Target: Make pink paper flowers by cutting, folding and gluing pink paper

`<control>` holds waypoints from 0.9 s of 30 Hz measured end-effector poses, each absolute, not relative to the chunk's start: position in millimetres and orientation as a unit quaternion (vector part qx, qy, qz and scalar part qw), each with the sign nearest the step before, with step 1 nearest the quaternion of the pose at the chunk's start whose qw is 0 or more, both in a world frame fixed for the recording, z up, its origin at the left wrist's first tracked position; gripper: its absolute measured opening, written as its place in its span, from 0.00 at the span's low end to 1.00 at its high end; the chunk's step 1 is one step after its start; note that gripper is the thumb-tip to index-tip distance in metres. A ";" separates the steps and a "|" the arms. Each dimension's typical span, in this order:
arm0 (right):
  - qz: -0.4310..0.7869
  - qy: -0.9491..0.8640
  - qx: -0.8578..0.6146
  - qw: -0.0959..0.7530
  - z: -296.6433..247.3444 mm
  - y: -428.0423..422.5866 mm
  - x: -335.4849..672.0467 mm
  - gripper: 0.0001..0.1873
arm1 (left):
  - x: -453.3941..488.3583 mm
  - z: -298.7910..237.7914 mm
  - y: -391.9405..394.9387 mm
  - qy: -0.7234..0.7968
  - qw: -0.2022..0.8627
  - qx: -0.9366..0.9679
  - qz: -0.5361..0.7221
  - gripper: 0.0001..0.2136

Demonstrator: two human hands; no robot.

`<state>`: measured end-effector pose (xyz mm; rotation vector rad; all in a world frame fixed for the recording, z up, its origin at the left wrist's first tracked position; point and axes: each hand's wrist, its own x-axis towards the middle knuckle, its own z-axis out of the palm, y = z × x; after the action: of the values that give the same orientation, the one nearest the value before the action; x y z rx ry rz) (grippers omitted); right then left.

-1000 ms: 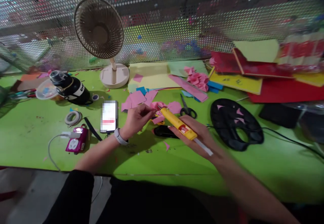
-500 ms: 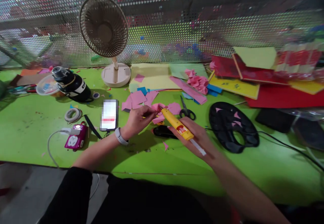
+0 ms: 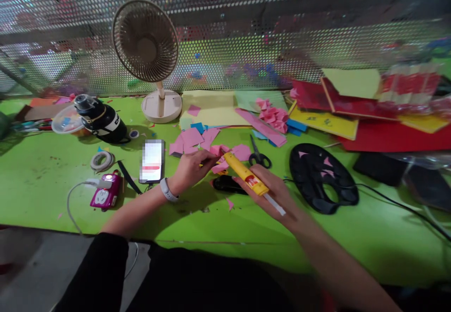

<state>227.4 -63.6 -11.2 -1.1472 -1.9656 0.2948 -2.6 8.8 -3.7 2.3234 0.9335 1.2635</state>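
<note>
My right hand (image 3: 269,187) is wrapped round a yellow glue gun (image 3: 243,171), with a white glue stick (image 3: 275,205) poking out of its rear end. The gun's tip points up and left, close to the fingers of my left hand (image 3: 192,168). Those fingers are pinched together at the edge of a folded pink paper piece (image 3: 219,149). More cut pink paper (image 3: 192,137) lies just behind my left hand. Under the gun is a black object (image 3: 227,184), partly covered by my right hand. Black-handled scissors (image 3: 260,158) lie beyond the gun.
To the left are a phone (image 3: 152,159), a tape roll (image 3: 102,160), a purple power adapter (image 3: 105,192) and a black bottle (image 3: 102,119). A fan (image 3: 160,105) stands at the back. A black pad (image 3: 306,175) with a cable and stacked coloured paper (image 3: 324,119) lie right.
The camera view has shifted slightly. Both hands keep nearly the same place, with the glue gun's tip still beside the pink paper piece.
</note>
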 end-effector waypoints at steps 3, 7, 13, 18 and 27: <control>0.120 -0.782 -0.461 0.403 -12.4 -63.3 226.8 0.07 | -2.0 -3.3 8.8 0.324 0.162 0.815 0.452 0.08; 0.113 -0.778 -0.456 0.417 -13.8 -62.9 226.4 0.07 | -0.6 -2.3 7.8 0.329 0.193 0.808 0.449 0.07; 0.140 -0.787 -0.454 0.394 -18.2 -62.2 230.3 0.04 | 1.1 -4.4 7.7 0.336 0.239 0.783 0.465 0.07; 0.125 -0.789 -0.458 0.390 -17.4 -61.3 230.2 0.05 | 1.8 -2.3 6.1 0.357 0.361 0.730 0.458 0.09; 0.042 -0.779 -0.457 0.427 12.6 -69.5 244.5 0.07 | 1.2 4.7 14.9 0.379 0.599 0.540 0.453 0.18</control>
<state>244.5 -69.5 12.6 -1.1425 -1.9460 0.1041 1.2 14.9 4.7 1.2533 0.8794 1.0507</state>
